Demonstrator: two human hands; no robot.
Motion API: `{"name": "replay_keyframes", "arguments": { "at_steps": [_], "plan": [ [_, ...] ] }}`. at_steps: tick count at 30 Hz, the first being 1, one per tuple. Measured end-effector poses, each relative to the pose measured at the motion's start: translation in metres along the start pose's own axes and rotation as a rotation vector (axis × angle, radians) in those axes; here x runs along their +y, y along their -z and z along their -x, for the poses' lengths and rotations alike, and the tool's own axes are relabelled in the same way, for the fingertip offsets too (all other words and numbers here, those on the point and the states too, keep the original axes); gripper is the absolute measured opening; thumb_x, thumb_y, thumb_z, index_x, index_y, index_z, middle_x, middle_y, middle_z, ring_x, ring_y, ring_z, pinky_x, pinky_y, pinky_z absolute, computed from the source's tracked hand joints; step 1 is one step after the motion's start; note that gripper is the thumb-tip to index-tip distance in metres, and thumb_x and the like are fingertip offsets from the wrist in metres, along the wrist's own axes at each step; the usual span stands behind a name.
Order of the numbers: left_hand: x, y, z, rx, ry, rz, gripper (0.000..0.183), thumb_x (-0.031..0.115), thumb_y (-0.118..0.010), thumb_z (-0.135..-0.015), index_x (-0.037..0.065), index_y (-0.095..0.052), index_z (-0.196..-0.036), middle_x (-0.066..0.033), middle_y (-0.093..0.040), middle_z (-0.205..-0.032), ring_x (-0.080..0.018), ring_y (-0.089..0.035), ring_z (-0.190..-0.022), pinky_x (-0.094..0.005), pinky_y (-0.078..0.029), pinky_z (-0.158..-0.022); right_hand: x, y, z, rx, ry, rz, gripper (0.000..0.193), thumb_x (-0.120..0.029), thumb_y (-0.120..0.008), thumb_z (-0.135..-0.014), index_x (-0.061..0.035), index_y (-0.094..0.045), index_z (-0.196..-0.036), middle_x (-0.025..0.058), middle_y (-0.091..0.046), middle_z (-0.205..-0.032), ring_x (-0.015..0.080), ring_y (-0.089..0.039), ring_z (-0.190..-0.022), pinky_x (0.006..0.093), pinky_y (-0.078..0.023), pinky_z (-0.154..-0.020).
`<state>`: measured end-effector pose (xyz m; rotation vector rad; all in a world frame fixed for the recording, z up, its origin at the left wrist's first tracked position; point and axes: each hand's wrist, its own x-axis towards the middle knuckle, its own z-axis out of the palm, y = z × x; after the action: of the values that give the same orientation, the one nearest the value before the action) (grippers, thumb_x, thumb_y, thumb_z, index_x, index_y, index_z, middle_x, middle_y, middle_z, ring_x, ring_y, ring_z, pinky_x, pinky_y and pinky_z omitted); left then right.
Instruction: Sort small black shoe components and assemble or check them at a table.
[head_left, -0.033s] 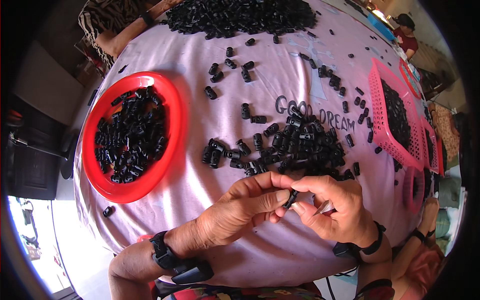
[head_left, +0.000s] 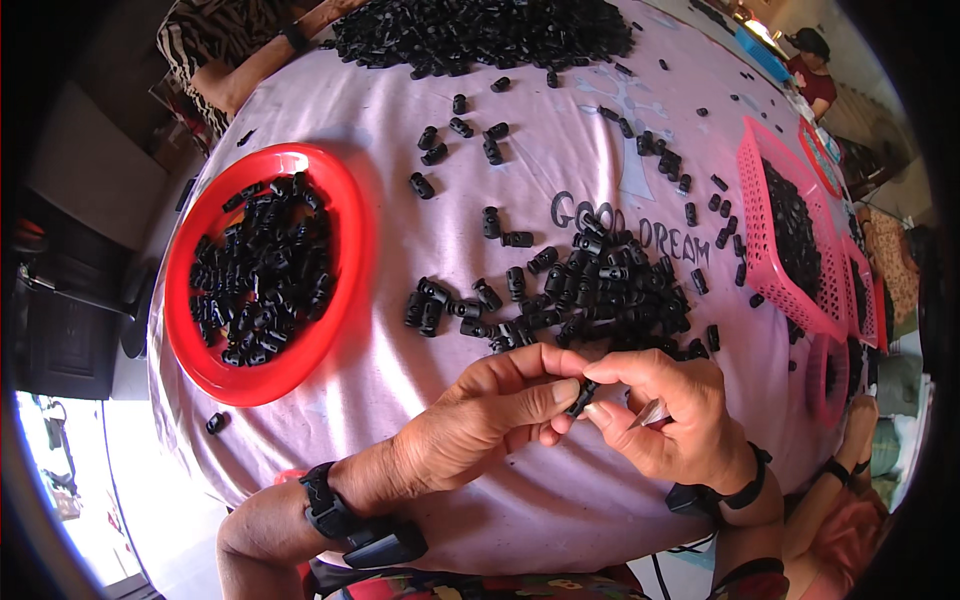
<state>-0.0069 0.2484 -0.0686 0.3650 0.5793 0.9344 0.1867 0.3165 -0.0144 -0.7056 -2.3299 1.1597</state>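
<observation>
1. Black piece [head_left: 582, 399]: six o'clock of black pile [head_left: 600, 285]
2. Long axis runs one to seven o'clock; leading end unclear
3. Left hand [head_left: 490, 405]: thumb and forefinger pinching it
4. Right hand [head_left: 675, 415]: thumb and forefinger pinching it, pale sliver [head_left: 652, 413] inside

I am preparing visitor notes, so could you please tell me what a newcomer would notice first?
Probably the bright red dish at the left, holding many black parts. Next, the left hand and right hand at the lower middle, meeting at a black piece, and the large black heap on the far side of the pink cloth.
</observation>
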Motion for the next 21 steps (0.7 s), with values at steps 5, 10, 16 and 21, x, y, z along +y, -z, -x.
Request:
{"name": "replay_keyframes", "arguments": {
  "at_steps": [5, 10, 16, 21],
  "plan": [
    [0.0022, -0.0010, 0.0018, 0.027, 0.000, 0.103, 0.030, 0.020, -0.057, -0.094, 0.004, -0.054, -0.119, -0.0045, -0.064, -0.104, -0.0087, -0.058, -0.085, -0.0240, -0.047, -0.081, 0.0011, 0.0007, -0.0001, 0.055, -0.012, 0.035, 0.020, -0.004, -0.069, -0.083, -0.0006, -0.057, -0.098, 0.0096, -0.068, -0.084, 0.0145, -0.069, -0.071, 0.0251, -0.054, -0.059],
    [0.0044, -0.0047, 0.0040, 0.031, -0.047, -0.037, 0.032, 0.024, -0.055, -0.096, 0.007, -0.055, -0.123, 0.0028, -0.061, -0.097, -0.0040, -0.054, -0.085, -0.0195, -0.046, -0.081, -0.0004, -0.0025, 0.0005, 0.109, -0.057, -0.011, 0.015, -0.005, -0.068, -0.084, -0.0011, -0.057, -0.093, 0.0091, -0.067, -0.080, 0.0124, -0.068, -0.069, 0.0241, -0.052, -0.057],
    [0.0020, -0.0047, 0.0024, 0.067, -0.069, -0.045, 0.027, 0.024, -0.054, -0.097, 0.009, -0.058, -0.119, 0.0043, -0.061, -0.097, -0.0030, -0.053, -0.084, -0.0188, -0.045, -0.080, -0.0032, -0.0030, 0.0032, 0.080, -0.001, 0.090, 0.019, -0.004, -0.071, -0.080, -0.0011, -0.059, -0.093, 0.0087, -0.067, -0.079, 0.0139, -0.067, -0.064, 0.0240, -0.052, -0.053],
    [0.0012, -0.0059, 0.0014, 0.065, -0.095, -0.059, 0.027, 0.026, -0.053, -0.097, 0.009, -0.058, -0.117, 0.0040, -0.060, -0.096, -0.0029, -0.053, -0.084, -0.0192, -0.045, -0.079, -0.0037, -0.0084, 0.0033, 0.159, -0.004, 0.031, 0.022, -0.002, -0.073, -0.077, -0.0014, -0.061, -0.096, 0.0089, -0.068, -0.080, 0.0145, -0.068, -0.062, 0.0251, -0.053, -0.051]
  ]
}}
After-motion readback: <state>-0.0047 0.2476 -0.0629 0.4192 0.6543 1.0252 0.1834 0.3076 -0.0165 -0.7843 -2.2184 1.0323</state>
